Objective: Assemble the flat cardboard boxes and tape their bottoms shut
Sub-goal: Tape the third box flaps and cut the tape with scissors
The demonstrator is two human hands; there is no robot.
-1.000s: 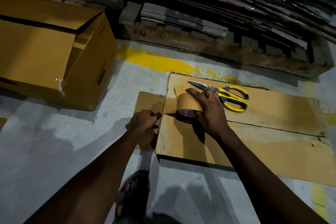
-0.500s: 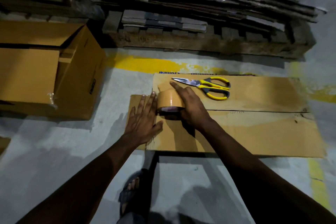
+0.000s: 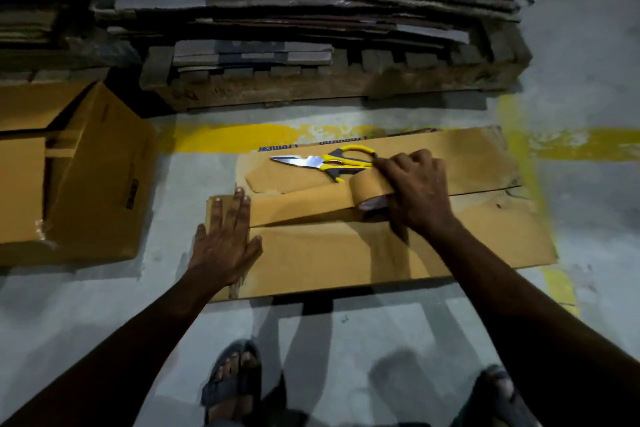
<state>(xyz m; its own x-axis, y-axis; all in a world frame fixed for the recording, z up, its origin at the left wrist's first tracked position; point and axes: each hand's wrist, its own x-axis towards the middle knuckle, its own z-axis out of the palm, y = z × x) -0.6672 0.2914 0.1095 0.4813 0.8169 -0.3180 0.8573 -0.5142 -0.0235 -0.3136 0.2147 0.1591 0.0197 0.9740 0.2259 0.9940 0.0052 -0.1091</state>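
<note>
A brown cardboard box [image 3: 346,253] stands on the floor with its closed bottom flaps facing up. My right hand [image 3: 415,194] grips a roll of brown tape [image 3: 369,192] near the middle of the flap seam. A strip of tape [image 3: 298,206] stretches from the roll leftward along the seam to the box's left end. My left hand [image 3: 225,239] lies flat with fingers spread on that left end, pressing the tape's start down. Yellow-handled scissors [image 3: 329,161] rest on the far flap, just beyond the roll.
An assembled box [image 3: 86,177] lies on its side at the left. A wooden pallet [image 3: 311,87] stacked with flat cardboard runs across the back. Yellow lines [image 3: 242,139] mark the grey floor. My sandalled feet [image 3: 235,381] stand just before the box.
My right hand has pulled the tape roll to the right along the seam, drawing out a long strip. My left hand went from gripping the box end to lying flat on it.
</note>
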